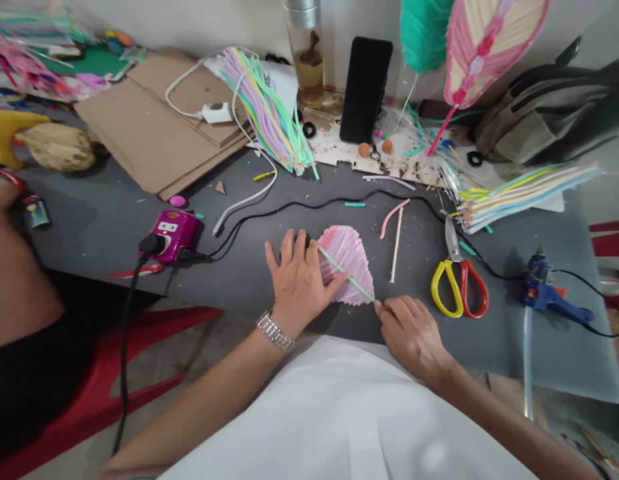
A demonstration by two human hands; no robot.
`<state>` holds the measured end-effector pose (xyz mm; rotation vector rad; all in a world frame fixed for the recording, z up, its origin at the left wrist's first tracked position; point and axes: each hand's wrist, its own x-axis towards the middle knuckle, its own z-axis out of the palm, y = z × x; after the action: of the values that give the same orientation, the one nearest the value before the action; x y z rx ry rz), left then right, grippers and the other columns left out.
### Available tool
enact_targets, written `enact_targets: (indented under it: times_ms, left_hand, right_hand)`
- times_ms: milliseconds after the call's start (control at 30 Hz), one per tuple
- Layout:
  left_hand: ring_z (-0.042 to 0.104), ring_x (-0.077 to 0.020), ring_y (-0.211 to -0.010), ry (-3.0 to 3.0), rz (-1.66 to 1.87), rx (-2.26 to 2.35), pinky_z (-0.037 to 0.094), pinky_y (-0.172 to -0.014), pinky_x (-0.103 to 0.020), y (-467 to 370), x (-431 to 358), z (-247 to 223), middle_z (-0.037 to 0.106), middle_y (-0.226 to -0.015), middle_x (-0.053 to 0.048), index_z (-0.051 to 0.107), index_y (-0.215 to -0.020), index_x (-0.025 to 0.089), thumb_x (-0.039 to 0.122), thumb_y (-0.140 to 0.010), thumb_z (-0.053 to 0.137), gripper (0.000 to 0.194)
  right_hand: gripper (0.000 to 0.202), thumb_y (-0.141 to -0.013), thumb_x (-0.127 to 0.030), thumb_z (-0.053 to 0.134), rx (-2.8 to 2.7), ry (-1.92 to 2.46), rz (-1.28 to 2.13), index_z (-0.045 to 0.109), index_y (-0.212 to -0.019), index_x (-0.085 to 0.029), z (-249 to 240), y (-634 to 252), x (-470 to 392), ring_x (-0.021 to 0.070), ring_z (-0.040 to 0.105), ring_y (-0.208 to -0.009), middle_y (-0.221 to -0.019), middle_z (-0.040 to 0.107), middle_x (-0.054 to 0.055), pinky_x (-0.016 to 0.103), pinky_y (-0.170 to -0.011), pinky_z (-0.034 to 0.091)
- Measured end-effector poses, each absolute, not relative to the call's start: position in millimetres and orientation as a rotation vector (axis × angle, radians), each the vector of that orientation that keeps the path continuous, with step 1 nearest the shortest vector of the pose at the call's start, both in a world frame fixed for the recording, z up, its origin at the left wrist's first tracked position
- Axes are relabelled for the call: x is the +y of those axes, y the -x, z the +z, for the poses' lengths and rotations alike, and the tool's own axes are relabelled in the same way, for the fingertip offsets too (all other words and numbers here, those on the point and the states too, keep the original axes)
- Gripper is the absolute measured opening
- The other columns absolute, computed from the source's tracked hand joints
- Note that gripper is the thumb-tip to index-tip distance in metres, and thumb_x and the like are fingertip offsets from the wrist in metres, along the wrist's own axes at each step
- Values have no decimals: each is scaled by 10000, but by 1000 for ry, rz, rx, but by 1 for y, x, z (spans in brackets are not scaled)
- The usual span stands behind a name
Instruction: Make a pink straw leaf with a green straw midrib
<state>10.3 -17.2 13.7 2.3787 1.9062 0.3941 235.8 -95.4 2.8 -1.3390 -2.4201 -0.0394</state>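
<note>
A pink and lilac leaf-shaped piece of ribbed strips (357, 257) lies flat on the grey table. Across it runs a mint-green pipe cleaner (360, 288), from upper left to the tip at lower right. My left hand (302, 280), with a metal watch at the wrist, rests spread over the piece's left side, its thumb lying on the pipe cleaner. At the lower right tip, my right hand (412, 333) pinches the green pipe cleaner's end between thumb and curled fingers. Close by on the right are a cream strip (397, 245) and a short pink one (392, 217).
Scissors (459, 283) and a blue glue gun (544, 290) lie to the right. A magenta power block (172, 237) sits left, its black cord crossing the table. Behind are pipe cleaner bundles (269, 113), cardboard (154, 133), a phone (365, 90) and a bottle (309, 67). Someone's arm (19, 280) shows at left.
</note>
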Motion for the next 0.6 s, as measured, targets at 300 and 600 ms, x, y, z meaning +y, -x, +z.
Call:
enact_targets:
  times_ms: [300,600]
  left_hand:
    - [192,-473,-1558,-2298,255,1928,106,-1183,-779,-18,-22,12,371,-1607,-307,483,-1433,73,684,-867,600,841]
    - [205,-473,-1555,-2331,268,1932,138,-1181,-770,-14,-24,5,369,-1611,-301,461,-1451,74,725,-882,550,869]
  right_hand:
    - [232,-999,-112,582,-2449,1317,-45,641,-782,-170,-2,-240,-96,170,493,-752,-772,600,36,346,-679,332]
    - [224,-1014,-109,562,-2426,1293,-77,668,-824,-160,-3,-242,-99,169,490,-754,-790,608,39,347,-687,343]
